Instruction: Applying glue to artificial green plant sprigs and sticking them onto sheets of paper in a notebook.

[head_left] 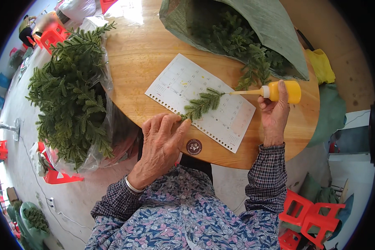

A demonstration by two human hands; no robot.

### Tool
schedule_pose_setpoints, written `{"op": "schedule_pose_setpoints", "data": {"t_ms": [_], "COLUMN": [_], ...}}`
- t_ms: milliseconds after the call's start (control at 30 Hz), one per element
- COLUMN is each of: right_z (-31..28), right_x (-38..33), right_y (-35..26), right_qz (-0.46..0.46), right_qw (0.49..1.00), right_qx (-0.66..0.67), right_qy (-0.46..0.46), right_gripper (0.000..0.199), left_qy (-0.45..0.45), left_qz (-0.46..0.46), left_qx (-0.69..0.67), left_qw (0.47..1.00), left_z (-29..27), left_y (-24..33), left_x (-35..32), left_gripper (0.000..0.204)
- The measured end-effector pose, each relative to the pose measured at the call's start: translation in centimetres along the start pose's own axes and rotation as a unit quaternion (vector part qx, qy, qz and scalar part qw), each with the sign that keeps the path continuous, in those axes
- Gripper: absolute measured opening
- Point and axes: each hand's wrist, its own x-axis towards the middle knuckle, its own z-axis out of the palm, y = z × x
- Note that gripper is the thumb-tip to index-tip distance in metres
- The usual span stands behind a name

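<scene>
Glue step, looks like: the right hand [275, 112] is wrapped tight around a small yellow bottle [285, 91], laid sideways with its thin nozzle aimed at the tip of a green sprig [202, 104]. That sprig lies across a white spiral-edged sheet [183, 79] on the round wooden table [141, 50], and the left hand [162, 143] pins its stem end down at the sheet's near edge, fingers curled and pinching the stalk. The nozzle sits just off the sprig's far tip, nearly touching, though I can't tell if anything is coming out. Left of the sheet, off the table edge, there's a clear plastic bag [106, 83] stuffed with the same sprigs, and beyond the sheet a green woven sack [275, 29] with more spilling out. My guess is the next bit needs a gentle squeeze and a steady tip, keeping the stem pinned so the sprig doesn't swing away from the nozzle, and not flooding the sheet.
</scene>
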Motion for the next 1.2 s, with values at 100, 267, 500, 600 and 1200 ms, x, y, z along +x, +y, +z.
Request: {"op": "schedule_pose_setpoints", "data": {"t_ms": [100,267,500,600,1200], "right_z": [-0.5,-0.4,-0.2,-0.1,3.6], "right_x": [0.3,0.2,0.4,0.0,1.1], "right_y": [-0.3,-0.7,-0.6,-1.1,-0.3], "right_qz": [0.007,-0.005,0.267,0.234,-0.009], "right_qw": [1.0,1.0,0.87,0.914,0.998], "right_qx": [0.004,-0.004,0.406,0.323,0.032], "right_qy": [-0.002,0.014,-0.085,-0.071,-0.059], "right_gripper": [0.035,0.034,0.028,0.028,0.036], "left_qy": [0.005,0.007,0.003,0.006,0.113], "left_qz": [0.003,0.008,0.006,0.013,0.077], "left_qx": [0.001,-0.012,-0.004,-0.057,-0.033], "left_qw": [1.0,1.0,1.0,0.998,0.99], "left_z": [0.1,0.3,-0.6,-0.8,5.4], "left_y": [0.3,0.5,-0.5,-1.9,-2.6], "left_x": [0.2,0.5,0.1,0.3,7.6], "left_gripper": [0.035,0.035,0.033,0.031,0.022]}}
